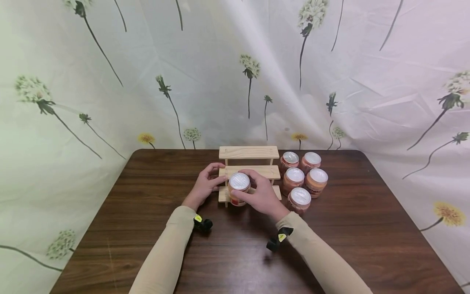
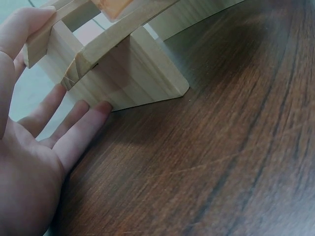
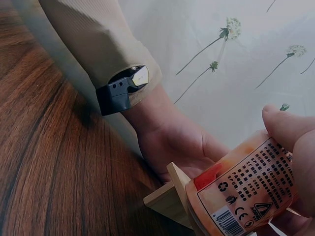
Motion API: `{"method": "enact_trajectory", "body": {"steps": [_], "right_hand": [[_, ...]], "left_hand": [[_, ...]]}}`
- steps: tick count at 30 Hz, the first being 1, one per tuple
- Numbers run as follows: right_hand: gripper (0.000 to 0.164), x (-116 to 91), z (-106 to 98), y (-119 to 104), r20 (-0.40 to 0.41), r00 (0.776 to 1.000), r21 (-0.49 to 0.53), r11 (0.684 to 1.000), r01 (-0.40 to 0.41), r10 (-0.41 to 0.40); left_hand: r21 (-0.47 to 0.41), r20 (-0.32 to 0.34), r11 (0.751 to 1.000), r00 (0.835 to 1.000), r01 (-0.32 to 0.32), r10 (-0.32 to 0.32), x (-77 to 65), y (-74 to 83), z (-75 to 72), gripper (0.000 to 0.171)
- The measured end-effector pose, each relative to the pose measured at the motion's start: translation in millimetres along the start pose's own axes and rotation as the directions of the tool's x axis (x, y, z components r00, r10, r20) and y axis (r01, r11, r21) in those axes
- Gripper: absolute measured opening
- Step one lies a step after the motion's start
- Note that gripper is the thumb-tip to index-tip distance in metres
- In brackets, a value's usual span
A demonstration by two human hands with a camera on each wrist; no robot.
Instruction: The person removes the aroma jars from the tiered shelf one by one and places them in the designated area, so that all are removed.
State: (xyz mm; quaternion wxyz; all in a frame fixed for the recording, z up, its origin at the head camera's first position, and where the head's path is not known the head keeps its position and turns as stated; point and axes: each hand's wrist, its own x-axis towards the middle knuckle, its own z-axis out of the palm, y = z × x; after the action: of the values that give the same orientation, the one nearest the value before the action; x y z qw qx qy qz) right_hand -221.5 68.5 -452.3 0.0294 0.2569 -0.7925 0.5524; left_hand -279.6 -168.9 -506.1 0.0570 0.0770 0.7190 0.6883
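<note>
A small three-step wooden rack [image 1: 249,172] stands near the table's back edge. My left hand [image 1: 206,183] grips its left end. In the left wrist view, the thumb lies on a plank [image 2: 110,46], while other fingertips touch the side panel [image 2: 142,73]. My right hand [image 1: 262,195] holds a jar [image 1: 238,192] with a silver lid, thumb and fingers around its sides. From the head, the jar overlaps the left part of the lower steps. Its orange label [image 3: 246,184] shows dark print and a barcode in the right wrist view.
Several similar silver-lidded jars [image 1: 295,178] stand grouped just right of the rack. The dark wooden table [image 1: 235,253] extends in front and to both sides. A curtain with dandelion prints [image 1: 220,81] hangs behind it. A small black camera [image 1: 203,224] sits on each wrist.
</note>
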Motion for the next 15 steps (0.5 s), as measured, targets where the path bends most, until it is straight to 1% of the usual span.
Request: {"method": "enact_trajectory", "body": {"steps": [7,15], "right_hand": [[0.055,-0.5,1.6,-1.1,-0.022,1.0,0.002,1.0,0.003,-0.003],[0.054,-3.2,2.2,-0.1,-0.052,0.998,0.027,0.999,0.033,-0.032]], "left_hand": [[-0.006,0.002,1.0,1.0,-0.002,0.002,-1.2,0.4,0.2,0.04],[0.008,0.004,1.0,1.0,0.008,-0.008,-0.2,0.0,-0.6,0.042]]}}
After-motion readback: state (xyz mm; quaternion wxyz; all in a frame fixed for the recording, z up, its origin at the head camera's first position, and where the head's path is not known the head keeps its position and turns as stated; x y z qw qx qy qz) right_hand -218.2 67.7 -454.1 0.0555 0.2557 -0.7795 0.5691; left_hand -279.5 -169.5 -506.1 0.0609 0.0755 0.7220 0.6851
